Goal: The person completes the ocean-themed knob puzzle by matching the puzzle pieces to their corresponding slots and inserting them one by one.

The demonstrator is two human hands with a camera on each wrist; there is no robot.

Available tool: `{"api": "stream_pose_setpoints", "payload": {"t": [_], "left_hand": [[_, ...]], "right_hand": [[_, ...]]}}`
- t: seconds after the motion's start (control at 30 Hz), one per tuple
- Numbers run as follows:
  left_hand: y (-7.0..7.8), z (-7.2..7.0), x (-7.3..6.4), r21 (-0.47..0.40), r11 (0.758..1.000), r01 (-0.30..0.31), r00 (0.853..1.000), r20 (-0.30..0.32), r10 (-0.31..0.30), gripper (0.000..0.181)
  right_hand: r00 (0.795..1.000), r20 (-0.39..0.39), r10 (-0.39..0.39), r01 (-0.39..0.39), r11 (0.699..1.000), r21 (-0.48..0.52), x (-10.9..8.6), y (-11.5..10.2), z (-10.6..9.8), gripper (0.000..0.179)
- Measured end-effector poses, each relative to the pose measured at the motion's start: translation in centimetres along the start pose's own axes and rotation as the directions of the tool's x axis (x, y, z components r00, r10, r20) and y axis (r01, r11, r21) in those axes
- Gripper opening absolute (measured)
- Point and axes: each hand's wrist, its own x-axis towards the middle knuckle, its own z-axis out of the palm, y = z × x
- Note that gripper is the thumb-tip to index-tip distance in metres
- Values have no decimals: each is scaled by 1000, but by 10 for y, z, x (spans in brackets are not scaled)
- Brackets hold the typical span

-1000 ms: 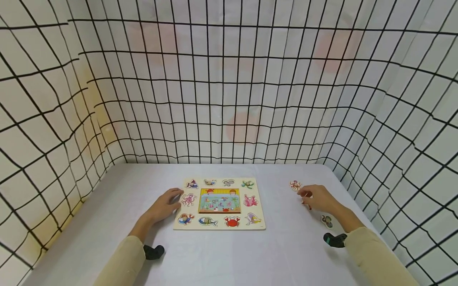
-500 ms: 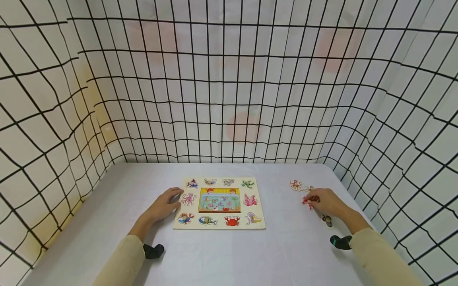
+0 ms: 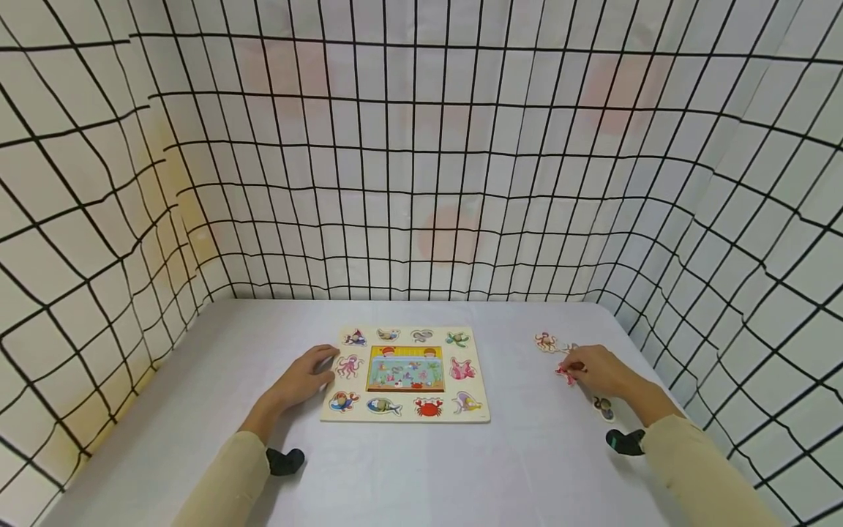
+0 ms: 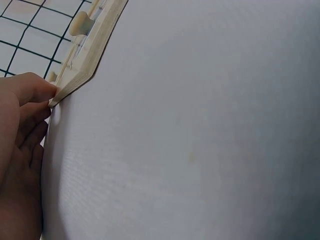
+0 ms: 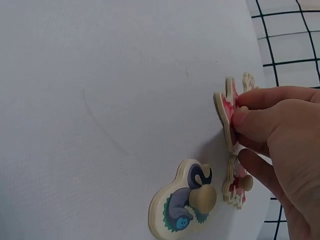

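A wooden peg puzzle board (image 3: 405,413) with sea-animal pictures lies mid-table in the head view. My left hand (image 3: 304,377) rests at its left edge, fingertips touching the side. In the left wrist view, fingertips (image 4: 46,91) meet the board's corner (image 4: 82,75). My right hand (image 3: 599,372) pinches a red puzzle piece (image 5: 229,112) between thumb and fingers; the piece stands tilted close over the table, and its knob is mostly hidden. Nearest to this hand lies a blue-grey seahorse-like puzzle piece (image 5: 182,202) with a wooden knob.
More loose puzzle pieces lie beyond the right hand, among them a reddish octopus piece (image 3: 545,342). Another red-and-pink piece (image 5: 236,182) sits below the fingers in the right wrist view. A black-grid net (image 3: 408,219) hangs around the back and sides of the white table (image 3: 435,476).
My right hand has shifted slightly right and closed its fingers on the red puzzle piece, baring another piece behind it. The left hand and board stay put.
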Motion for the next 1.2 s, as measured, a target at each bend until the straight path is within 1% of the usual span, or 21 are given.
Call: {"api": "stream_pose_setpoints", "payload": {"t": [0.17, 0.4, 0.5, 0.57, 0.73, 0.87, 1.07, 1.2], "left_hand": [[0, 0, 1, 0, 1000, 2, 1000, -1, -2, 53], [-1, 0, 1, -4, 1000, 7, 1000, 2, -7, 53], [-2, 0, 1, -1, 1000, 2, 1000, 0, -2, 53], [-2, 0, 1, 2, 1000, -4, 1000, -1, 4, 53], [-2, 0, 2, 1, 1000, 3, 1000, 0, -3, 54], [-2, 0, 2, -3, 1000, 6, 1000, 1, -6, 54], [-2, 0, 2, -5, 1000, 5, 1000, 1, -5, 54], [-1, 0, 1, -3, 1000, 3, 1000, 3, -3, 54]], "right_hand": [[1000, 1, 11, -11, 1000, -11, 5, -5, -3, 7], [998, -20, -57, 56, 998, -23, 12, -12, -4, 3], [997, -26, -72, 72, 997, -21, 16, -17, -5, 4], [998, -25, -64, 64, 998, -13, 19, -20, -5, 6], [999, -11, -42, 42, 999, 14, 26, -28, -6, 8], [999, -16, -46, 46, 999, 6, 31, -34, -6, 8], [998, -38, -49, 50, 998, 37, 39, -46, -4, 6], [996, -56, -69, 70, 997, 27, 43, -54, -4, 6]]}}
